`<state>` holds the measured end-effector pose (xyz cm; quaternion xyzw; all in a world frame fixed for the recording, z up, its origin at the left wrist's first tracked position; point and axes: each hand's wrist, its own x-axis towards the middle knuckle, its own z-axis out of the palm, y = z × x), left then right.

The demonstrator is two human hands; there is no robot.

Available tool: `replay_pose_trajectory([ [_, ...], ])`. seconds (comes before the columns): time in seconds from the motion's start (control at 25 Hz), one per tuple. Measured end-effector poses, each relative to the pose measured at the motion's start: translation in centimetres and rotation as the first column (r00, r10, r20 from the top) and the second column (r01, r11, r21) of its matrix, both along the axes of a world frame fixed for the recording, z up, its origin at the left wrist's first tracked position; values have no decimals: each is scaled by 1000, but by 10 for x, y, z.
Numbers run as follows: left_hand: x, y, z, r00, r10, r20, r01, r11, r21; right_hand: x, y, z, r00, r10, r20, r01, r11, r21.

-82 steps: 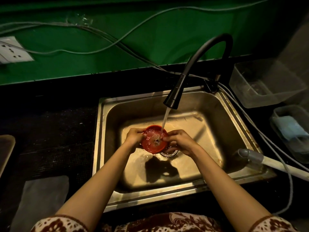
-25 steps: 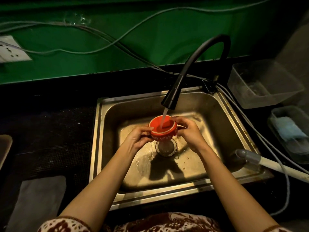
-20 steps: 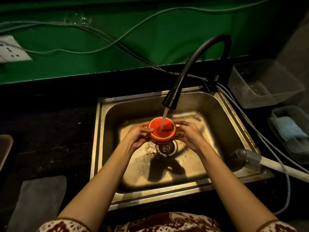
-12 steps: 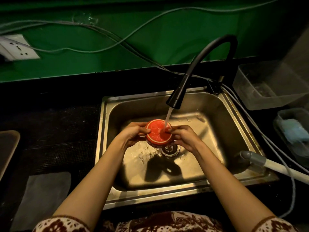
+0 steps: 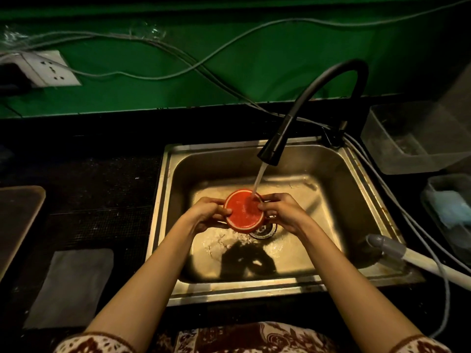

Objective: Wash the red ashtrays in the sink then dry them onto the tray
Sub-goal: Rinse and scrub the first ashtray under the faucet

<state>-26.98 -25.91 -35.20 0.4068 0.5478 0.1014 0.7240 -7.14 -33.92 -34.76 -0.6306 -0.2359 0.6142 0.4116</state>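
We are rinsing a red ashtray (image 5: 244, 210) under the tap (image 5: 270, 151).
Our left hand (image 5: 206, 214) and right hand (image 5: 283, 212) are pinching its rim over the drain (image 5: 265, 229) of the sink (image 5: 254, 291); turning it slowly under the stream is looking wisest. Its far face is hiding from us; the tray (image 5: 17, 225) is running off the left edge.

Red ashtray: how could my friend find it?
Find the steel sink below the green wall. Under its black faucet, the left hand and right hand hold the red ashtray in running water. Nothing else there is round and bright red.
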Motion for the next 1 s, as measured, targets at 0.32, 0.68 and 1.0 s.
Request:
replay_pose_trajectory([
  [0.32, -21, -15, -2, 988, 86, -124, -86, 996, 8, -25, 2, -6, 993, 97, 68, -93, 994, -52],
  [0.68, -88, 6, 22, 932, 273, -237, -251, 961, 119, -100, 46, -1, 985, 138, 102, -140, 990, 15],
  [1.0, -161, 91, 41, 828, 545, -134, -486, 815, 314, -191, 172, 23, 953, 119, 280, -151, 984, 95],
])
